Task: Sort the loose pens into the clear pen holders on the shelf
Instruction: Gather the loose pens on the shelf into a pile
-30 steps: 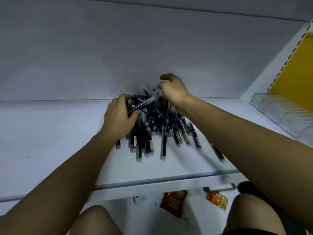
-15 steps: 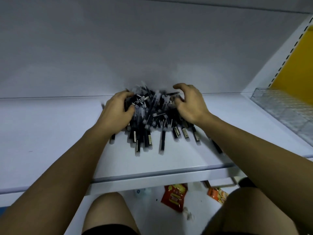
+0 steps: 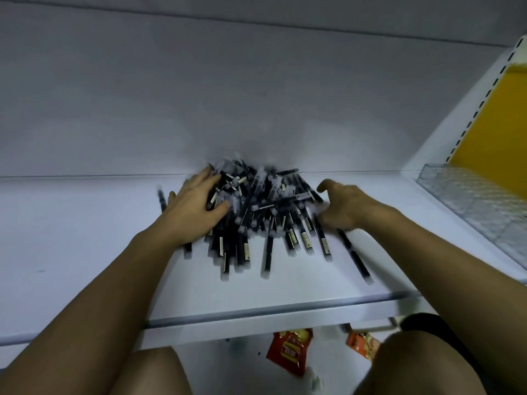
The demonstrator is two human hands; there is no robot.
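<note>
While black pens [image 3: 256,212] lie heaped on the shelf [image 3: 85,238], left hand [image 3: 196,206] flat on them at 9 o'clock, right hand [image 3: 345,206] curved at 3 o'clock, grip not clear

Grey back wall [image 3: 199,95], yellow side panel [image 3: 490,124] — dim light

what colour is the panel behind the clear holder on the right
Yellow; the panel behind the clear holder shows best in the head view.

The left hand [image 3: 194,206] lies flat on a heap of black pens [image 3: 256,212] on the white shelf [image 3: 85,238], the blurred right hand [image 3: 345,206] curls at its right edge, with 1 clear pen holder [image 3: 479,201] well apart.
</note>
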